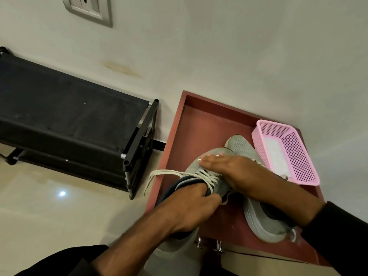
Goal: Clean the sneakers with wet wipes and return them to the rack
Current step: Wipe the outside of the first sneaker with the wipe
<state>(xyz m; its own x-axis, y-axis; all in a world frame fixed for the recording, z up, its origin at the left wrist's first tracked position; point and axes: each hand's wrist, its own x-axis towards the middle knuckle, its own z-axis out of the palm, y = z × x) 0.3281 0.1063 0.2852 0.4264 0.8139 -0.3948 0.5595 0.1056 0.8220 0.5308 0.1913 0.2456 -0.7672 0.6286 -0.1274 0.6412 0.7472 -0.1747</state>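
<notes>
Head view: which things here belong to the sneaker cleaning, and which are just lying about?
Job:
- held sneaker, left hand inside it, right hand flat on its toe
- second sneaker
- pink basket with white contents
- black rack

Lying about:
- wall switch plate
- red cabinet top

A pink basket (288, 150) sits below a wall switch plate (89, 8).

one head-worn wide-angle view looks steeply down and forward, close over a red cabinet top (201, 124), with the floor (59, 212) and wall (219, 46) beyond.
</notes>
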